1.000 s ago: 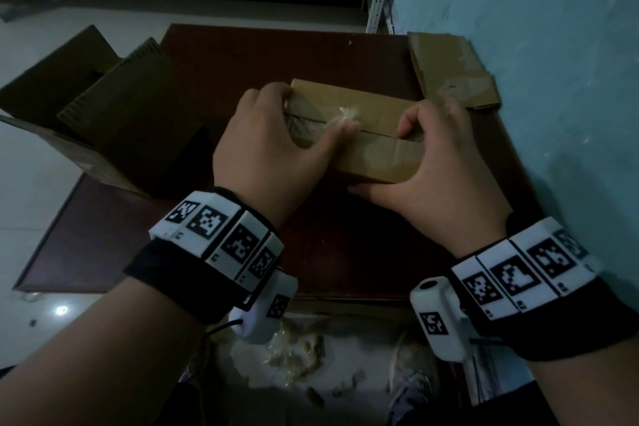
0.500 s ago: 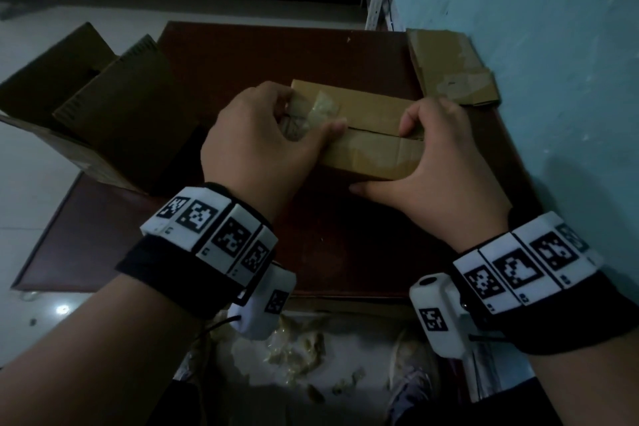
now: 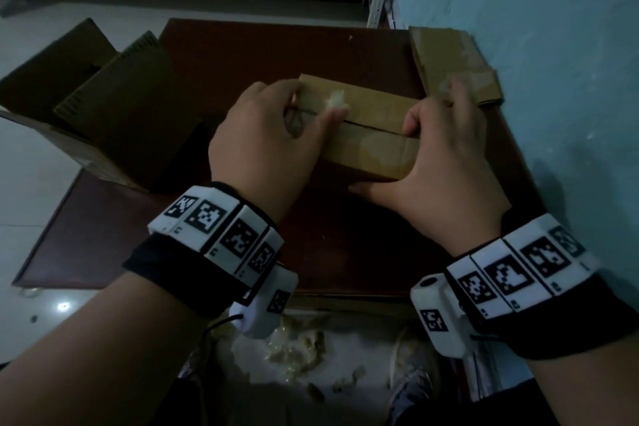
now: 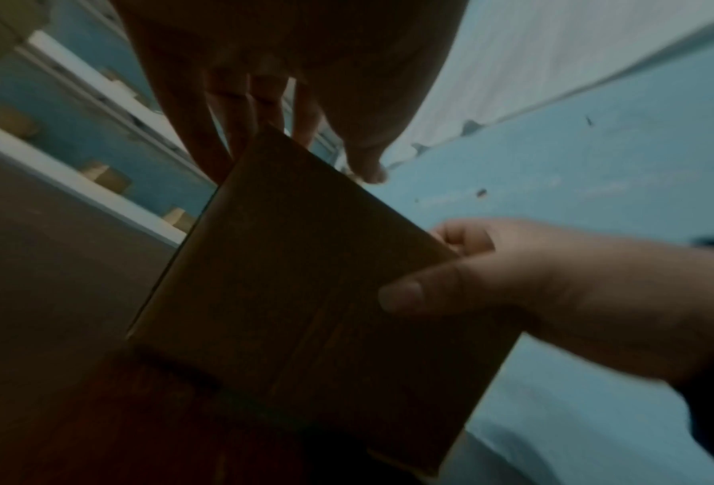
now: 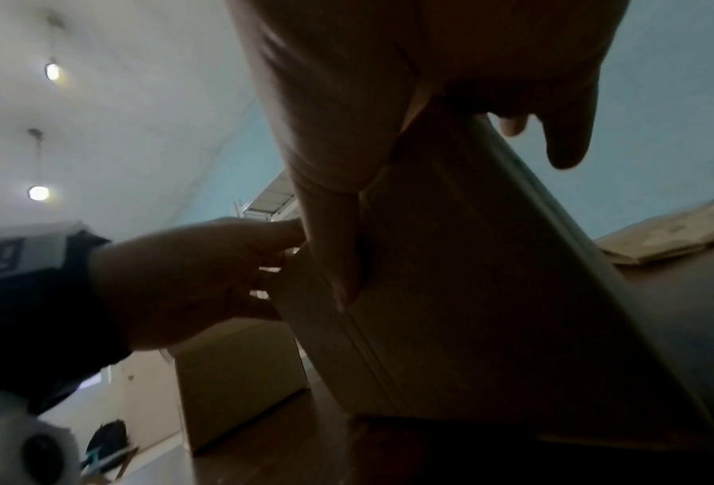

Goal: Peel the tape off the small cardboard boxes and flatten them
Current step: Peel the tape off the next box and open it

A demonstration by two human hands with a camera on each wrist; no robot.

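A small cardboard box [image 3: 373, 135] lies on the dark brown table [image 3: 242, 52], its top seam facing up. My left hand [image 3: 273, 142] wraps the box's left end and pinches a crumpled strip of clear tape [image 3: 337, 101] at the thumb tip. My right hand [image 3: 435, 162] grips the right end, fingers curled over the top and thumb flat along the near side. In the left wrist view the box [image 4: 297, 269] fills the middle, with the right hand [image 4: 554, 288] on its edge. The right wrist view shows the box [image 5: 471, 279] and the left hand [image 5: 189, 279] beyond it.
Flattened cardboard [image 3: 453, 66] lies at the table's back right, against the blue wall [image 3: 553, 79]. A large open carton [image 3: 103, 107] stands at the table's left edge. Peeled tape scraps [image 3: 294, 346] litter the floor below the near edge.
My left hand has pulled the tape leftward off the top seam and bunched it at the thumb. The right hand has kept its grip on the box's right end.
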